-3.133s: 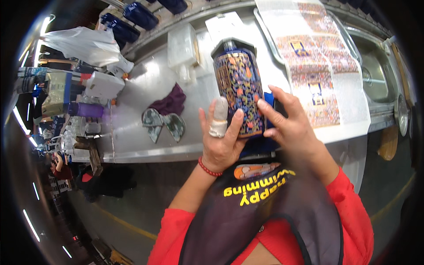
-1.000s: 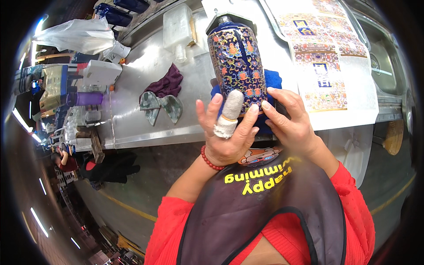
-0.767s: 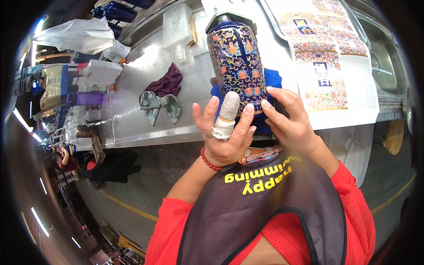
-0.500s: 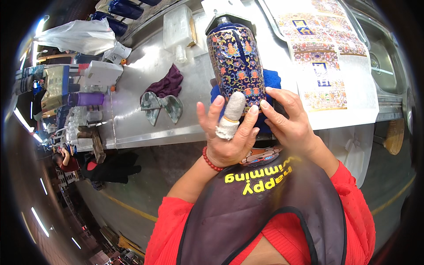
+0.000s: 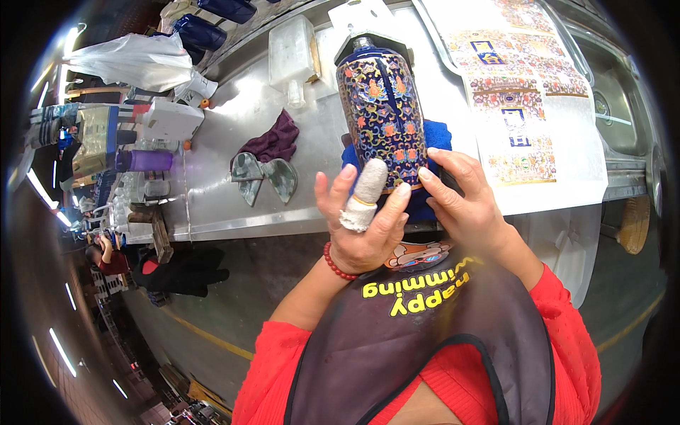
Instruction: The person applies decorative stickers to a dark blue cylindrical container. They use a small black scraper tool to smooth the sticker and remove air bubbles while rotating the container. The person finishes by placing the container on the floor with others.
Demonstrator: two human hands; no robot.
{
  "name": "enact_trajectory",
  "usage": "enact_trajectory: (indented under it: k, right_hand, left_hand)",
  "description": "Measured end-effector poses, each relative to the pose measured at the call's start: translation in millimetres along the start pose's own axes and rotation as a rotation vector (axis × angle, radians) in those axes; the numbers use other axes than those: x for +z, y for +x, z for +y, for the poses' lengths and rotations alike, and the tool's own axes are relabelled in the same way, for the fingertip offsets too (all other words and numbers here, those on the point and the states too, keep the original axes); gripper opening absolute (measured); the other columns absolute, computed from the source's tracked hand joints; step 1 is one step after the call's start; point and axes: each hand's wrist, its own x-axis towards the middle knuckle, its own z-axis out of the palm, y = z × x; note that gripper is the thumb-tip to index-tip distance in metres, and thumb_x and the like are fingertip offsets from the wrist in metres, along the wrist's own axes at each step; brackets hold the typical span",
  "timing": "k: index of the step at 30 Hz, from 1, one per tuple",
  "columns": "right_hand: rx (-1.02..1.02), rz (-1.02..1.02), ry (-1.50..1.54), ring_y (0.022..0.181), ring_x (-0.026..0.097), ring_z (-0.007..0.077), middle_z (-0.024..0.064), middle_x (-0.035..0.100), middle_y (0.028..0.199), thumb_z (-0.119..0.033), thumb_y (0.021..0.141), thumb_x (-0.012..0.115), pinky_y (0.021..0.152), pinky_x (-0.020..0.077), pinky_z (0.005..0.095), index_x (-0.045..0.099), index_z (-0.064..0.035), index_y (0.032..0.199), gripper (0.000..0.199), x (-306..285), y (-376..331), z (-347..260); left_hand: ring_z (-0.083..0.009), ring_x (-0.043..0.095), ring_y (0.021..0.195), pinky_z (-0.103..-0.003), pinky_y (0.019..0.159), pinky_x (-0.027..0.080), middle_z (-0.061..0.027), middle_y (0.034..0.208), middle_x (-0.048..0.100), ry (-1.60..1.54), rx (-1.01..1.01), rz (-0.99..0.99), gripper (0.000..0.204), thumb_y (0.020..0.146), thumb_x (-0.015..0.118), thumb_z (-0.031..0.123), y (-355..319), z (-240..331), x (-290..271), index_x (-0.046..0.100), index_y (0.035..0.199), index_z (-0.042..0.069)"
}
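A dark blue bottle [image 5: 386,113] covered in a colourful floral pattern lies with its neck pointing away from me, its base end nearest me. Blue cloth [image 5: 438,134] shows beneath and beside it. My left hand [image 5: 365,219] is at the base's left corner, fingers spread. One of its fingers wears a grey and white cloth finger cover [image 5: 370,183], overlapping the bottle's lower edge in view; contact is unclear. On the right corner of the base, my right hand [image 5: 460,195] grips the bottle with thumb and forefinger; its other fingers are partly hidden.
Printed floral transfer sheets [image 5: 513,131] lie on white paper to the right, beside a metal sink [image 5: 613,106]. Left of the bottle are a purple cloth [image 5: 273,142], green patterned pieces [image 5: 265,177] and a clear plastic container [image 5: 292,57]. The metal worktop [image 5: 205,163] ends before me.
My left hand has shifted slightly left and toward me, its covered finger moving from the bottle's face toward its lower left edge. My right hand stays at the right corner.
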Motion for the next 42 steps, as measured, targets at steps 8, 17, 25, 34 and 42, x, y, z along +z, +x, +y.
enact_trajectory:
  k: [8,17,25,34,42]
  right_hand:
    - [0.468,0.076,0.465,0.107,0.068,0.0300,0.0217,0.068,0.122,-0.003,0.092,0.068,0.091,0.0544,0.0365,0.062,0.0020,0.129,0.038,-32.9,19.3,-17.6]
    - [0.686,-0.120,0.616,0.097,0.057,0.0087,0.0035,0.062,0.105,-0.012,0.097,0.064,0.087,0.0456,0.0243,0.062,0.0002,0.114,0.021,-37.7,35.3,-10.2]
    - [0.721,-0.174,0.745,0.093,0.055,0.0051,0.0003,0.061,0.102,-0.014,0.097,0.065,0.081,0.0452,0.0219,0.062,-0.0020,0.111,0.019,-42.1,45.9,-6.6]
    - [0.650,-0.232,0.730,0.096,0.055,0.0067,0.0007,0.060,0.102,-0.017,0.096,0.064,0.086,0.0451,0.0241,0.064,-0.0019,0.108,0.019,-40.8,48.5,-6.4]
    - [0.747,-0.218,0.762,0.094,0.057,0.0054,-0.0004,0.062,0.099,-0.016,0.096,0.065,0.083,0.0467,0.0223,0.064,-0.0026,0.107,0.017,-43.6,50.3,0.7]
  left_hand:
    - [-0.0406,0.044,0.135,-0.061,0.118,0.021,-0.0213,0.134,0.061,-0.002,0.006,0.011,0.030,0.091,0.071,0.026,6.0,-8.0,-6.0,0.073,0.118,0.016]
    - [-0.0454,0.041,0.137,-0.061,0.117,0.022,-0.0270,0.141,0.056,-0.127,-0.072,-0.002,0.027,0.089,0.073,0.029,19.3,-11.3,-0.7,0.064,0.109,0.014]
    - [-0.0467,0.040,0.138,-0.062,0.117,0.021,-0.0292,0.143,0.053,-0.182,-0.109,-0.009,0.030,0.088,0.074,0.028,18.5,-13.2,0.8,0.063,0.110,0.011]
    - [-0.0473,0.037,0.139,-0.063,0.117,0.021,-0.0308,0.142,0.051,-0.214,-0.100,0.001,0.034,0.083,0.077,0.027,20.7,-12.5,5.8,0.062,0.108,0.010]
    - [-0.0484,0.037,0.138,-0.063,0.116,0.020,-0.0312,0.141,0.051,-0.226,-0.129,0.003,0.035,0.081,0.078,0.028,22.8,-9.9,7.7,0.060,0.106,0.010]
